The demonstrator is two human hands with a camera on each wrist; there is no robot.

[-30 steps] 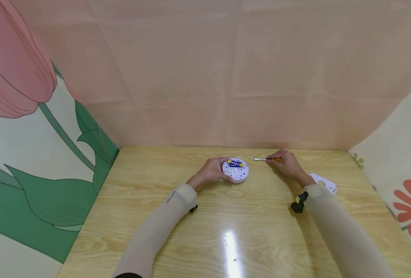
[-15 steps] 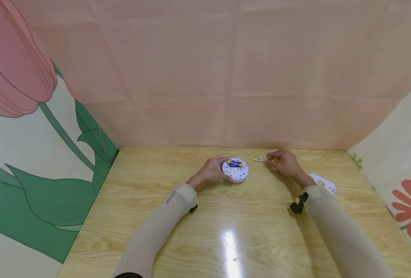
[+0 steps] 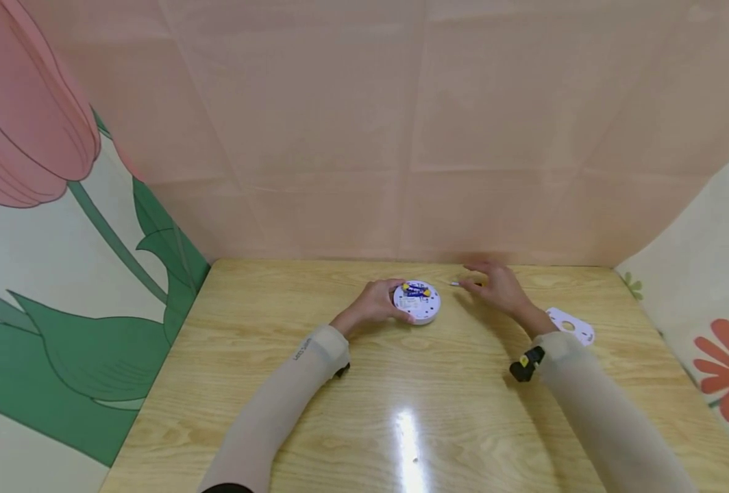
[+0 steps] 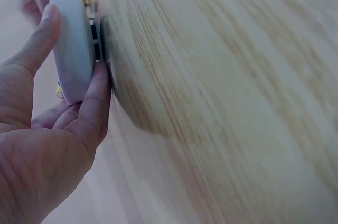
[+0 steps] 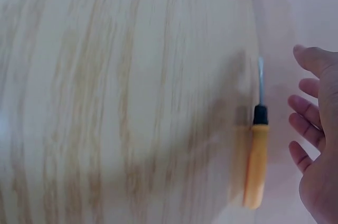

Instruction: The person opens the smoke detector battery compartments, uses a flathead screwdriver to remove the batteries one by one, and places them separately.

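While a pinkish backdrop [image 3: 315,137] closes off the far side, a wood-grained surface [image 3: 247,383] spreads out before it, catching a bright streak of light [image 3: 410,452] near the person. Pale sleeves [image 3: 281,404] reach forward across it. The left hand [image 3: 373,302] keeps to the middle, its grip curled around a round white disc [image 3: 412,315], thumb on one side and fingers on the other; whether the disc touches the surface is hard to tell. The right hand [image 3: 501,291] hovers with its grip spread and fingers loosely bent. Beside the right wrist lies a flat white plate [image 3: 581,331] with a round hole (the arm hides part of it). Near the right fingers, but apart from them, lies a screwdriver [image 5: 257,160] with an orange handle and a black collar. A blue piece with yellow ends [image 3: 416,291] rests on the disc's upper face.
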